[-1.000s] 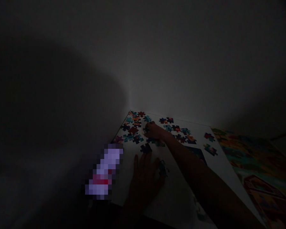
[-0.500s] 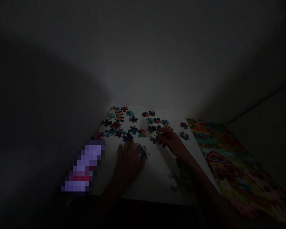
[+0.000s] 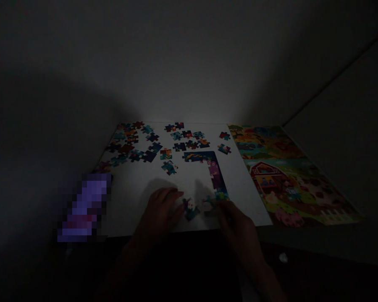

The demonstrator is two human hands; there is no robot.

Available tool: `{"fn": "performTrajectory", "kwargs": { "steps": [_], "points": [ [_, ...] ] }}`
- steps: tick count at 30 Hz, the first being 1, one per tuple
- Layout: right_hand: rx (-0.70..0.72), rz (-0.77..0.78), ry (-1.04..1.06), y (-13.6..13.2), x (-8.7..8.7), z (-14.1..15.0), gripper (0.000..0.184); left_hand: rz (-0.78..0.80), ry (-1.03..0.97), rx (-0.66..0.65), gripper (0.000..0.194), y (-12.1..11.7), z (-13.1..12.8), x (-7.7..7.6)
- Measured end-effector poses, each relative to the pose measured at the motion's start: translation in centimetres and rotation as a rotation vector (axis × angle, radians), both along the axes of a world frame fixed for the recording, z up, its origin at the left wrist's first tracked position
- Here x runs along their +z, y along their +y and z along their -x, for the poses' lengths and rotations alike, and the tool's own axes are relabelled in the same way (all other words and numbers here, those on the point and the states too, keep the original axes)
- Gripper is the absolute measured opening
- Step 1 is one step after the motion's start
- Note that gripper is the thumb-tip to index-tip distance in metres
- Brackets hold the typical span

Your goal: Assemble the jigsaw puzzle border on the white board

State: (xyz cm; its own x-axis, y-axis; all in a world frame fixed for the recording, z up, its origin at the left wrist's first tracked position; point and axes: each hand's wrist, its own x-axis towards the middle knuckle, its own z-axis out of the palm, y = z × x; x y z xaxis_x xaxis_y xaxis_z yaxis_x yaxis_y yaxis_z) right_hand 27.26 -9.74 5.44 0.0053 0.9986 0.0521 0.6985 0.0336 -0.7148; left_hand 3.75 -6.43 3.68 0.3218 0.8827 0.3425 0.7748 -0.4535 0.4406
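Jigsaw puzzle on the white table: one corner joined, many pieces loose.
The scattered pieces lie beyond both hands; the joined corner strip, the puzzle's only clearly assembled part, is just ahead of the right hand, whose fingers meet a pale-patterned piece, grip unclear. The left hand, half curled, is beside a white-and-teal piece; I cannot tell whether it grasps it.

A plain grey wall rises beyond the left hand and the right hand, faintly lit near its foot and dim elsewhere. Under both hands is a white tabletop, with deep darkness on their near side.
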Motion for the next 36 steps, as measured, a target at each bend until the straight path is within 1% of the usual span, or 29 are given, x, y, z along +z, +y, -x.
{"fn": "performTrajectory", "kwargs": {
  "steps": [1, 3, 4, 6, 10, 14, 17, 19, 25, 30, 32, 36],
  "points": [
    [0.022, -0.107, -0.055, 0.4, -0.5, -1.0, 0.021, 0.019, 0.013, -0.038, 0.03, -0.7, -0.3, -0.1],
    [0.09, -0.298, -0.162, 1.4, -1.6, -2.4, 0.018, 0.032, 0.044, -0.057, 0.041, -1.4, -0.8, -0.3],
    [0.12, -0.36, -0.203, 1.8, -2.1, -2.8, 0.017, 0.038, 0.061, -0.05, 0.046, -1.5, -1.1, -0.4],
    [0.161, -0.414, -0.241, 2.4, -2.7, -3.2, 0.017, 0.069, 0.095, -0.034, 0.052, -1.4, -1.5, -0.4],
    [0.194, -0.389, -0.262, 2.7, -2.9, -2.7, 0.017, 0.176, 0.09, -0.059, 0.047, -0.9, -2.0, -0.2],
    [0.183, -0.352, -0.277, 2.7, -2.6, -2.3, 0.016, 0.3, 0.045, -0.155, 0.039, -0.3, -2.3, 0.1],
    [0.171, -0.339, -0.279, 2.7, -2.5, -2.3, 0.015, 0.339, 0.009, -0.207, 0.038, 0.0, -2.3, 0.1],
    [0.17, -0.34, -0.287, 2.7, -2.5, -2.3, 0.015, 0.348, -0.021, -0.203, 0.041, 0.0, -2.3, 0.1],
    [0.166, -0.363, -0.302, 2.7, -2.6, -2.2, 0.016, 0.315, -0.116, -0.191, 0.045, -0.3, -2.5, 0.1],
    [0.156, -0.329, -0.306, 2.7, -2.5, -2.2, 0.017, 0.203, -0.048, -0.205, 0.05, -0.3, -3.0, -0.2],
    [0.157, -0.33, -0.303, 2.7, -2.5, -2.3, 0.018, 0.162, -0.024, -0.21, 0.047, -0.4, -3.2, -0.3],
    [0.163, -0.331, -0.306, 2.7, -2.4, -2.2, 0.017, 0.089, -0.023, -0.233, 0.035, -0.6, -3.3, -0.1]
  ]
}}
